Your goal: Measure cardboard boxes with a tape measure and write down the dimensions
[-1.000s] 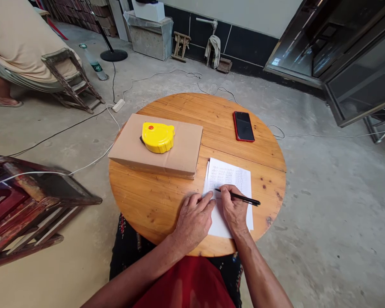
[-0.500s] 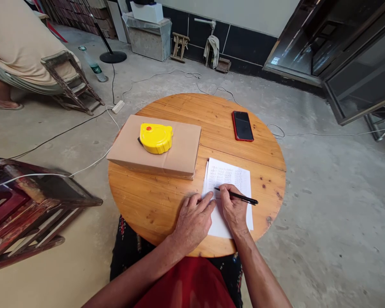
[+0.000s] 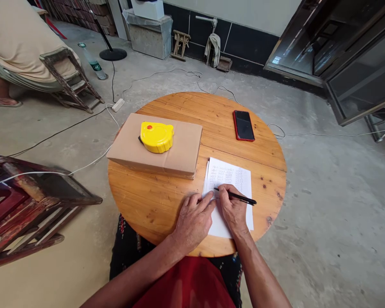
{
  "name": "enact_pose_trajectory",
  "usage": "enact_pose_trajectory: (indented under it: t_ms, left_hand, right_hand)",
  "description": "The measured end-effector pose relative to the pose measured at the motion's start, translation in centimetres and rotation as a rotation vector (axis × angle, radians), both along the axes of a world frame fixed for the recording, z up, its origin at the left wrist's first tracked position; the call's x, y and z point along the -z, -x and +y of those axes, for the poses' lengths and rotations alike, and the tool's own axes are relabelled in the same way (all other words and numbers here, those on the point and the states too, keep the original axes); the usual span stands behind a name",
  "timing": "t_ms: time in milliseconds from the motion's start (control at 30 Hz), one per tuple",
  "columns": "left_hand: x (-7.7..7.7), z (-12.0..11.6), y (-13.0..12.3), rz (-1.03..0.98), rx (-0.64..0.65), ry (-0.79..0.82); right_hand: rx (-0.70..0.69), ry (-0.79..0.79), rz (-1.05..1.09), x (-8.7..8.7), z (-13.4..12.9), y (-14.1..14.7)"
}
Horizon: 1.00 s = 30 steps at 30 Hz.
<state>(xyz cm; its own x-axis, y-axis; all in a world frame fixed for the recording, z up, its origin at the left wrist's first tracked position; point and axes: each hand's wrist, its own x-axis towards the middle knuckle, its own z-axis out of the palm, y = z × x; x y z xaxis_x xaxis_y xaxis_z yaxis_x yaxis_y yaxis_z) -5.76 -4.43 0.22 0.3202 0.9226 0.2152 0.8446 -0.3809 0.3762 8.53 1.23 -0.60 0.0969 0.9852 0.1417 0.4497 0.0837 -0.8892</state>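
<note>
White sheets of paper (image 3: 218, 226) lie on the round wooden table (image 3: 154, 209), the top one bearing several rows of small handwriting. My right hand (image 3: 233, 209) rests on the paper with its fingers closed round a black pen (image 3: 240, 197). The pen's tip points left and meets the sheet just under the written rows. My left hand (image 3: 195, 220) lies flat, fingers stretched out, across the table and the left edge of the paper. Beyond it sits a brown cardboard box (image 3: 182, 147) with a yellow tape measure (image 3: 157, 137) on top.
A phone in a red case (image 3: 244, 125) lies at the table's far right. Wooden chairs (image 3: 35, 205) stand at the left, where another person (image 3: 22, 47) sits. Cables and a power strip (image 3: 118, 105) run over the floor, near a plastic bottle (image 3: 96, 66).
The right hand and pen have shifted very slightly left on the paper. My left hand stays in place. The view has tilted a little.
</note>
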Motion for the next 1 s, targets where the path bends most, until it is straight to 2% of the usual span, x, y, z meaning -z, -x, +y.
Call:
enact_pose_trajectory:
  t_ms: [567, 800, 1000]
  left_hand:
    - [-0.12, 0.05, 0.0, -0.01, 0.0, 0.001]
    - [-0.02, -0.02, -0.01, -0.004, -0.004, 0.003]
    - [-0.02, 0.02, -0.09, 0.01, -0.004, 0.01]
  right_hand:
    - [0.007, -0.006, -0.001, -0.13, -0.03, 0.0]
    - [0.005, 0.037, 0.12, -0.13, -0.02, -0.18]
    - [0.077, 0.061, 0.233, -0.63, 0.08, -0.34]
